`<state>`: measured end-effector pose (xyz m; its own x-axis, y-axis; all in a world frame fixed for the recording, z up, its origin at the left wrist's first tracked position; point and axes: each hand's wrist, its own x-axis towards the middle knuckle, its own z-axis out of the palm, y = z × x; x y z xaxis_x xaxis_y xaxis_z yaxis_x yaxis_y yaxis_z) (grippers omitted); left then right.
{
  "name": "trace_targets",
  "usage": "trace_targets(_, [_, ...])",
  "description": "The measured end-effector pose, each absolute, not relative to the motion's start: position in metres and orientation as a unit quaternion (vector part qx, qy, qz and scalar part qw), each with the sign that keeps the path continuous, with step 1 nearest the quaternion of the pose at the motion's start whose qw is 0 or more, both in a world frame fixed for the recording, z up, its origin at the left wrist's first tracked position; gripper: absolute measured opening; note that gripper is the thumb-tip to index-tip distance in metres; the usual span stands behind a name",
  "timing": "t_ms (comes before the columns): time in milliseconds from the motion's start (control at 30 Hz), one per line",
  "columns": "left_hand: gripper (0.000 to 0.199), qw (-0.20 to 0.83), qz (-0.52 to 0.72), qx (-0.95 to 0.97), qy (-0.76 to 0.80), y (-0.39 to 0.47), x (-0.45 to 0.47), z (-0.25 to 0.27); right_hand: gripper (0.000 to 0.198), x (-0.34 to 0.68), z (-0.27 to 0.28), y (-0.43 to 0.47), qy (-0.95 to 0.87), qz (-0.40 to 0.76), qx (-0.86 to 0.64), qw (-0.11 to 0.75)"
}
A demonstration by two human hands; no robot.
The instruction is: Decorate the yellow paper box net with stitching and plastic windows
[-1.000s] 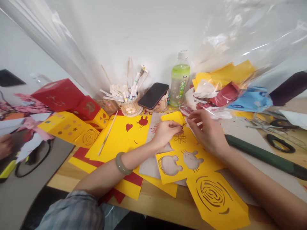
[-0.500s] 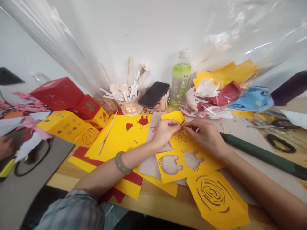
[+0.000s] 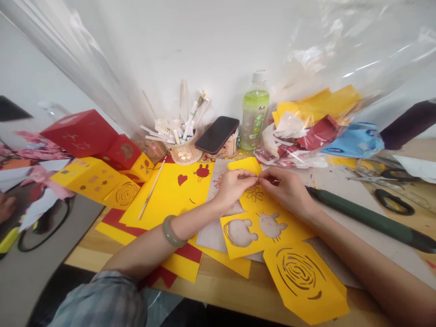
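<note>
Over a yellow paper piece (image 3: 295,229), my two hands meet with their fingertips pinched close together. My left hand (image 3: 235,185), coming from the lower left, and my right hand (image 3: 288,187) both press thumb against fingers. Whatever sits between them is too small to make out. Just below the fingertips, a flower outline (image 3: 255,194) shows on the yellow paper. Lower on the same paper are a bear-shaped hole, a rabbit-like hole and a swirl of cut lines. Part of the paper is hidden under my right hand and forearm.
A long dark green tool (image 3: 368,220) lies right of my forearm, with black-handled scissors (image 3: 395,202) beyond. Behind stand a green drink bottle (image 3: 255,113), a phone (image 3: 218,135) and a pen cup (image 3: 185,152). Yellow and red boxes (image 3: 80,136) are left. Another person's hand (image 3: 7,206) shows far left.
The view has shifted slightly. My hands stay pinched together in the same place, with only small finger movements; a dark sliver seen earlier between the fingertips is now barely visible.
</note>
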<state>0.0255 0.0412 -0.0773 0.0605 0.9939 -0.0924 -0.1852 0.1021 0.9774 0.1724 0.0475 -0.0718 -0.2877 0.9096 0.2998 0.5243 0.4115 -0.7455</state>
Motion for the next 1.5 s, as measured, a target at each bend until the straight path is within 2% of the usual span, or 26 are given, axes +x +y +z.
trace_targets(233, [0.005, 0.605, 0.51, 0.421, 0.444, 0.044, 0.025, -0.083, 0.013, 0.175, -0.074, 0.049, -0.751, 0.247, -0.477, 0.384])
trace_targets(1033, [0.008, 0.588, 0.494, 0.436, 0.47, 0.042, 0.023, -0.083, 0.013, 0.169, -0.082, 0.044, -0.781, 0.014, -0.498, 0.376])
trace_targets(1500, [0.007, 0.58, 0.499, 0.441, 0.469, 0.044, 0.023, -0.083, 0.018, 0.168, -0.083, 0.043, -0.798, -0.04, -0.472, 0.372])
